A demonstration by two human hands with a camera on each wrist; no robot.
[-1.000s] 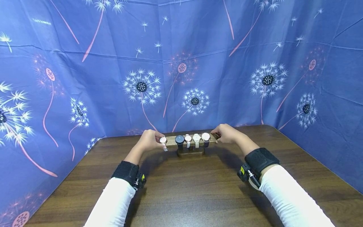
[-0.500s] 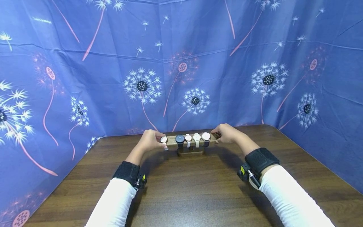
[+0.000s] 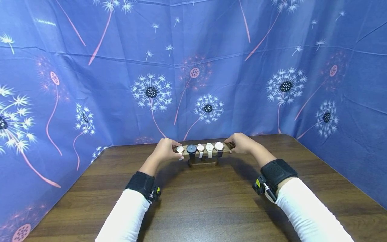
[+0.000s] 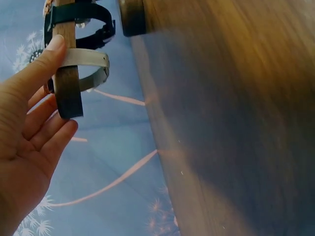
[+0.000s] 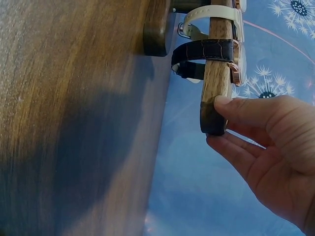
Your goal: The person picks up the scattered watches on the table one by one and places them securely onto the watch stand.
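Observation:
A watch stand's wooden bar (image 5: 217,81) bears several wristwatches in a row, above its dark base (image 3: 203,162). My left hand (image 3: 164,150) pinches the leftmost watch (image 3: 180,149), thumb at its pale strap (image 4: 86,57) and fingers behind the bar; its face is hidden in the left wrist view. Beside it sits a watch with a black dial (image 3: 191,148). My right hand (image 3: 241,143) holds the bar's right end between thumb and fingers, beyond a watch with a dark brown strap (image 5: 219,50). Two more light-strapped watches sit between: a small one (image 3: 200,148) and a larger one (image 3: 209,147).
The stand is near the back edge of a brown wooden table (image 3: 199,201). A blue cloth with dandelion prints (image 3: 242,84) hangs behind the table and along its sides.
My left hand has moved right, sliding the pale-strapped watch along the bar closer to the black-dialled one. My right hand stays at the bar's right end.

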